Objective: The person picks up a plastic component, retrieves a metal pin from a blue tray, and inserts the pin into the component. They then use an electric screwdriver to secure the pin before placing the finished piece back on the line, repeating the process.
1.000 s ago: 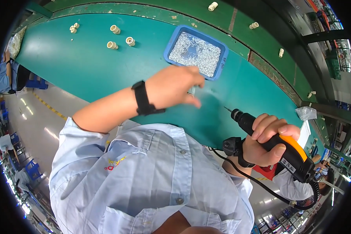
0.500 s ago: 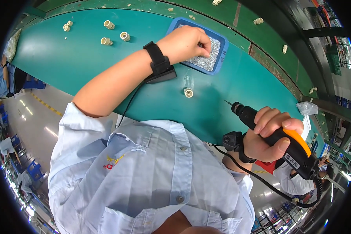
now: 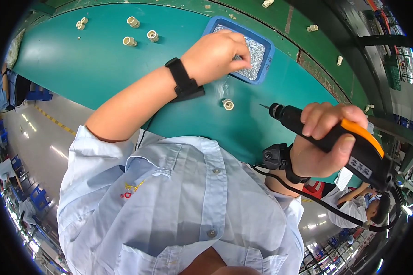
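Observation:
My left hand (image 3: 223,52) is over the near side of a blue tray (image 3: 265,68), its thumb and fingers pinched together. Whatever sits between the fingertips is too small or hidden to make out. Small silvery metal pieces, like screws, fill the tray (image 3: 257,51). My right hand (image 3: 328,137) grips a black and orange electric screwdriver (image 3: 291,120), whose thin bit points left. Left of the bit, and apart from it, a cream-coloured round lamp-holder-like part (image 3: 228,104) stands on the green table with its opening up.
Several similar cream parts (image 3: 153,35) stand at the far left of the table (image 3: 96,64); a few others (image 3: 312,28) lie on the green strip beyond. A black cable (image 3: 326,207) runs below my right wrist. Another person (image 3: 353,206) sits at the lower right.
The screwdriver bit has come closer to the nearest cream part. My left hand has drawn slightly toward the tray's near edge, still pinched. The whole view has shifted a little.

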`<state>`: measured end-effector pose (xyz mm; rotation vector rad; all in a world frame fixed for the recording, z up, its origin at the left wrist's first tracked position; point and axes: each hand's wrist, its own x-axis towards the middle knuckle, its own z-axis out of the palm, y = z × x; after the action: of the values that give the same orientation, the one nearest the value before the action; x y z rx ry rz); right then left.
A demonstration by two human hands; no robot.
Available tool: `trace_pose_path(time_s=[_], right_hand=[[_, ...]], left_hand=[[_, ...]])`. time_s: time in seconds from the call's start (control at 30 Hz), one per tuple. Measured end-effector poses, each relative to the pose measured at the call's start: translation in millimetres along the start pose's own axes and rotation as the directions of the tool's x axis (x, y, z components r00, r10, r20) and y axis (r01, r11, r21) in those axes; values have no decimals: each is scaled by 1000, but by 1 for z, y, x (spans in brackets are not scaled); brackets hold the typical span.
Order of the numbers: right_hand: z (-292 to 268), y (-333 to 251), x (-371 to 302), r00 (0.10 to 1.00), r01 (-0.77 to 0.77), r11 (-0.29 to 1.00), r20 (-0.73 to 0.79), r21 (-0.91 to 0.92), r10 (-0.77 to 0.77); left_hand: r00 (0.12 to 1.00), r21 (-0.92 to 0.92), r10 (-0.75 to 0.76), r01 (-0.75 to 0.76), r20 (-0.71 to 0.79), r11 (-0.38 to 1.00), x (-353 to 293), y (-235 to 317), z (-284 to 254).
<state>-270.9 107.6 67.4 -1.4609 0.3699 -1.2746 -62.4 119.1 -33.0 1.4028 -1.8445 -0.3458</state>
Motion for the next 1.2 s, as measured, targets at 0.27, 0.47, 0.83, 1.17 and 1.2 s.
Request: trace_pose_path(time_s=[0.27, 0.47, 0.83, 1.17, 1.2], right_hand=[[5, -17, 3, 966, 48, 963, 234, 264, -112], [10, -14, -2, 967, 30, 969, 239, 245, -90], [19, 7, 0, 973, 32, 995, 225, 93, -53], [25, 4, -1, 977, 34, 987, 205, 158, -66], [25, 2, 0, 969, 29, 988, 239, 150, -64]], left_hand=[[988, -482, -92, 142, 125, 865, -40, 47, -6], [983, -573, -176, 172, 48, 802, -56, 51, -2], [983, -284, -174, 152, -51, 947, -65, 47, 8], [988, -331, -146, 122, -48, 936, -65, 46, 3], [988, -345, -153, 131, -36, 929, -64, 46, 3]])
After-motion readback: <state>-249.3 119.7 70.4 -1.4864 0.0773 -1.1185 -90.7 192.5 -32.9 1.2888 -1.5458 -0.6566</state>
